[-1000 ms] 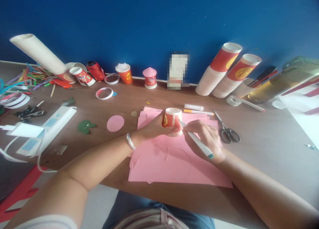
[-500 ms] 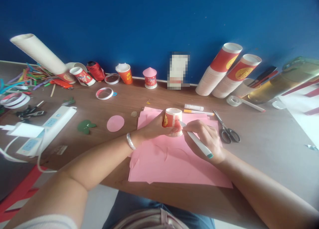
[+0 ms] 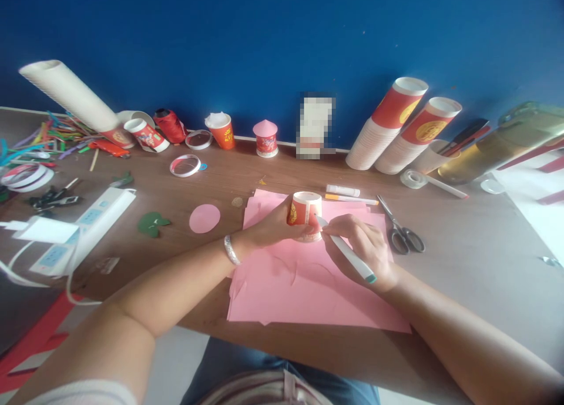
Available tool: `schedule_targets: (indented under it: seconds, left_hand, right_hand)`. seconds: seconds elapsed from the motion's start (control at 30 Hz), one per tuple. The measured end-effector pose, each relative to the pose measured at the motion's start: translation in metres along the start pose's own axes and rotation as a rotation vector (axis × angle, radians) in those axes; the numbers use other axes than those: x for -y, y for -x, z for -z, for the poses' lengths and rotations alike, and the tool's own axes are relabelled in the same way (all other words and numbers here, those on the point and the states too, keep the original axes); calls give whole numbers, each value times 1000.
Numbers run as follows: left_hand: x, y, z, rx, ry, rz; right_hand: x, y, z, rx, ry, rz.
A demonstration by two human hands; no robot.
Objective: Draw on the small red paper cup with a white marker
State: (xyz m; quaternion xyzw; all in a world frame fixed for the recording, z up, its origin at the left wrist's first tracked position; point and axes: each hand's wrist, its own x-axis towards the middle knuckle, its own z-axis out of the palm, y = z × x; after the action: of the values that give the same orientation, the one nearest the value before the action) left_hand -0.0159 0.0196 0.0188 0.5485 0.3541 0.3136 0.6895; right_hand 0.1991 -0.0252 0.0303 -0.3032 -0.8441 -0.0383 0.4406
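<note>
My left hand (image 3: 277, 224) is wrapped round a short red and white paper cup (image 3: 307, 208), held upright over a stack of pink paper (image 3: 308, 287). Between the fingers of my right hand (image 3: 361, 240) is a white marker (image 3: 352, 258) with a green end, its tip at the right side of the cup's wall. A capped white marker (image 3: 342, 190) and an orange and white one (image 3: 351, 199) lie at the top of the paper. Black scissors (image 3: 403, 228) rest at its right.
Tall cup stacks (image 3: 374, 134), clear tape (image 3: 414, 178) and a pink-roofed cup (image 3: 265, 139) stand along the blue wall. On the left are a pink disc (image 3: 204, 218), a green cut-out (image 3: 152, 223), a power strip (image 3: 83, 231) and coloured strips (image 3: 57, 134).
</note>
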Motion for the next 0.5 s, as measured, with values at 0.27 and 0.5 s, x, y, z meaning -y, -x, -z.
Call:
schedule_targets:
  seconds: [0.27,0.5]
  left_hand:
    - [1,-1,1,34,-39,-60]
    - [-3,-1,-2,40,-60,-62]
  right_hand:
    - [1,0,0,0,-13,6]
    - [-1,2,-1,15,-33,5]
